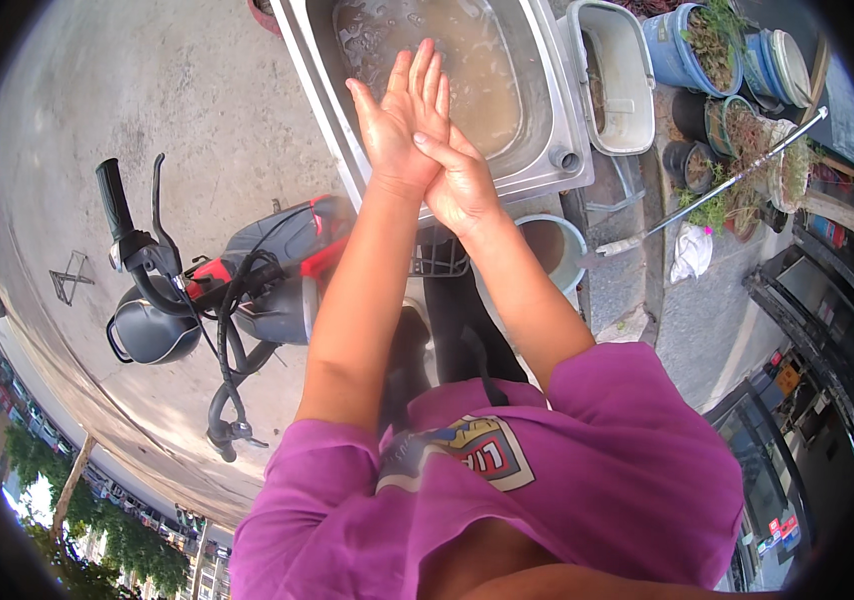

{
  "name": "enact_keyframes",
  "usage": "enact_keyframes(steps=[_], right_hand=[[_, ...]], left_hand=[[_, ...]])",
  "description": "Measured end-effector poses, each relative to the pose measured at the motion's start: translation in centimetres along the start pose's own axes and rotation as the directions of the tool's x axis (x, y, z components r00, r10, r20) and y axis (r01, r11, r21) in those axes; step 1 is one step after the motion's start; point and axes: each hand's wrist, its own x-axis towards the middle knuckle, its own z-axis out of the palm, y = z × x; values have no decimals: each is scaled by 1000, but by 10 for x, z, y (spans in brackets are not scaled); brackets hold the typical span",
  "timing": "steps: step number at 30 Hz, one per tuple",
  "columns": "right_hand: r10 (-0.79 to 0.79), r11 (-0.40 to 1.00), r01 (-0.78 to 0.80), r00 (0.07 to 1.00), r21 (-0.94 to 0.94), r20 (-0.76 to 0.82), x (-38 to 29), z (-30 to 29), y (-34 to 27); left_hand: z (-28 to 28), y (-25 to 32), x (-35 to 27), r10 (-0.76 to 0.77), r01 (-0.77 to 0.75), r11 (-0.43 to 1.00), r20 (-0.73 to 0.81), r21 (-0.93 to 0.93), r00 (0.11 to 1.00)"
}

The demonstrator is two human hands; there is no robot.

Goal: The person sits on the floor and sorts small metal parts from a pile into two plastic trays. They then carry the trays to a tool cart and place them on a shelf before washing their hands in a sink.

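My left hand point(401, 135) is held palm up above a stainless-steel sink point(547, 178), its fingers extended and its thumb spread out to the left. From beneath and to the right, my right hand point(466, 184) clasps it. The right thumb lies across the heel of the left palm, while the other right fingers are hidden behind the left hand. Both hands look wet. Murky brown water point(483, 105) stands in the basin below, with bubbles or ripples towards its upper left. A round hole point(565, 159) sits in the sink's near right corner.
An electric bike or scooter point(269, 292) stands close on the left. Right of the sink are a white plastic bin point(633, 112), a light-blue bucket point(575, 259), a long metal pole point(734, 178), a white cloth point(692, 251) and several potted plants point(712, 56).
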Motion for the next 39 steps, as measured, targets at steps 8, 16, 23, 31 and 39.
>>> enact_keyframes(steps=[8,16,23,31,39], right_hand=[[-112,979,72,972,-190,-207,8,1,12],[-100,925,-56,919,-376,-382,34,-17,14],[167,947,-186,981,-261,-94,50,-58,-23],[-341,563,-6,909,-827,-239,115,-127,-11],[90,982,-102,992,-158,-83,65,-64,36]], left_hand=[[0,2,-11,40,-35,990,-32,139,999],[-13,-1,-22,-78,73,996,-80,-60,994],[-46,4,-24,-73,39,962,-118,-270,990],[-101,-5,-16,-97,82,995,-315,-61,944],[-123,-35,26,-44,270,856,-458,441,888]])
